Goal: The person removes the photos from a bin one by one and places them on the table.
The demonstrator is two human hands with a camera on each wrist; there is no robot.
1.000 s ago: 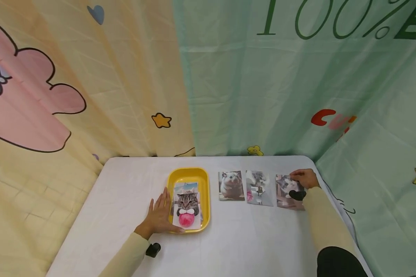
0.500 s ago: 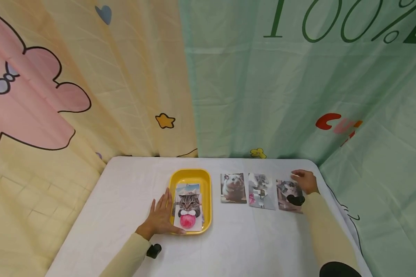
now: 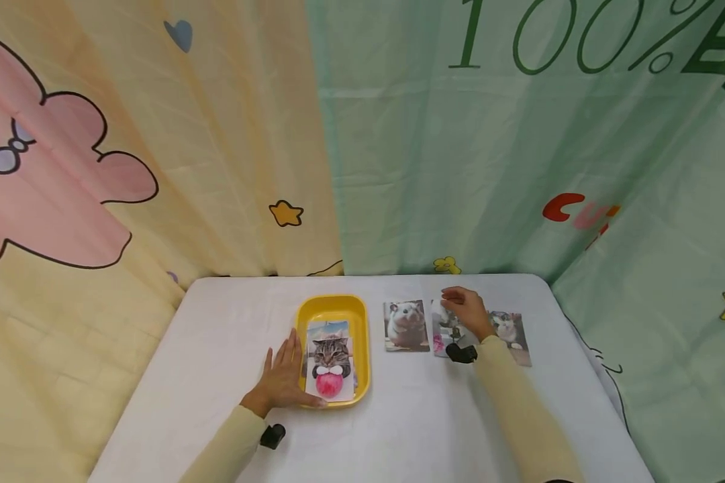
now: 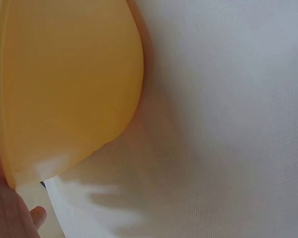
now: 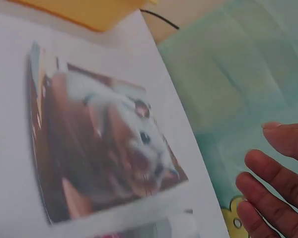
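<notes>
My left hand [image 3: 280, 379] lies with spread, straight fingers against the left rim of a yellow tray [image 3: 360, 335], its thumb along the near rim. In the left wrist view the tray's outer wall [image 4: 74, 89] fills the upper left. A tabby cat photo card [image 3: 329, 359] with a pink ball lies uppermost on other cards in the tray. My right hand [image 3: 468, 312] hovers over the middle photo card [image 3: 441, 329], partly covering it. Its fingers [image 5: 268, 168] are loosely bent and hold nothing in the right wrist view. A hamster photo card [image 3: 406, 327] lies to its left.
A cat photo card [image 3: 510, 339] lies to the right, partly behind the right sleeve. White cloth covers the table [image 3: 393, 429], and patterned curtains [image 3: 429, 168] hang at its back and sides.
My right hand held the top edge of the right-hand card, let go and moved left to over the middle card. My left hand has stayed on the tray.
</notes>
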